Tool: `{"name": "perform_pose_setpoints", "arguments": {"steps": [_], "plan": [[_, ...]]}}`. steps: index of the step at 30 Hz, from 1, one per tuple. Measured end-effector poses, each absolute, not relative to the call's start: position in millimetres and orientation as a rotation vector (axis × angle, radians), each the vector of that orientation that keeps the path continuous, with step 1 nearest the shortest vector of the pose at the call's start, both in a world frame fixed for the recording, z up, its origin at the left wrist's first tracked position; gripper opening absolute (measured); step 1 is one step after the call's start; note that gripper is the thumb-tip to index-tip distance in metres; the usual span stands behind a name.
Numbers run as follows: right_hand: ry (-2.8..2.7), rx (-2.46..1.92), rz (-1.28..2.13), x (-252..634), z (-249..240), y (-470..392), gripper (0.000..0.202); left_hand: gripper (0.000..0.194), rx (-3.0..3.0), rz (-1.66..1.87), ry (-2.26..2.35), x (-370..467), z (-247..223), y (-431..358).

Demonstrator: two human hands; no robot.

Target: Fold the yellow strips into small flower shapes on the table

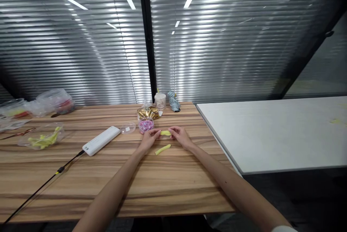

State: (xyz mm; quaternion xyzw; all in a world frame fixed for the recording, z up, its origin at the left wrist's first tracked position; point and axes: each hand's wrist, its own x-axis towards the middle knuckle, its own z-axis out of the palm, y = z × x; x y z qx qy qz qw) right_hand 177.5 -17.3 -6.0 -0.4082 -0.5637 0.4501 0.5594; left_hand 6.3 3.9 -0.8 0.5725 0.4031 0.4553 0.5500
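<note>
Both hands pinch a short, soft-looking yellow strip (165, 133) above the wooden table, one at each end. My left hand (150, 138) is closed on its left end, and my right hand (180, 136) grips the right end. What the strip is made of cannot be made out. On the tabletop just below lies a second yellow strip (163, 149), slightly curved. Close beyond my left hand stands a clear round tub of pink and purple bands (146, 125), with a clear lid (128, 128) lying to its left.
Behind the tub are a gold foil bag (148, 112), a white cup (160, 101) and a grey-blue bundle (174, 101). Left lie a white power bank (101, 140) with a black cable (43, 186), a clear tray (61, 134) of yellow pieces and scissors (18, 133). A white table (276, 134) adjoins right.
</note>
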Motion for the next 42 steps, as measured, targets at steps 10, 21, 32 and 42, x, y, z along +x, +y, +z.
{"name": "perform_pose_setpoints", "arguments": {"steps": [10, 21, 32, 42], "plan": [[-1.352, -0.991, 1.068, 175.3, -0.9, -21.2, 0.031, 0.032, 1.517, 1.145, 1.007, 6.3, -2.0, 5.3], [-1.375, -0.993, 1.073, 175.5, -0.4, -21.6, 0.031, 0.032, 1.516, 1.155, 0.987, 4.7, -3.6, 7.2], [-1.353, -0.984, 1.084, 174.4, 1.6, -22.9, 0.028, 0.035, 1.371, 1.157, 0.961, 5.1, -1.5, 5.8], [-1.374, -0.988, 1.087, 175.5, -0.8, -20.9, 0.028, 0.038, 1.382, 1.143, 0.972, 6.1, 2.7, 3.2]]}}
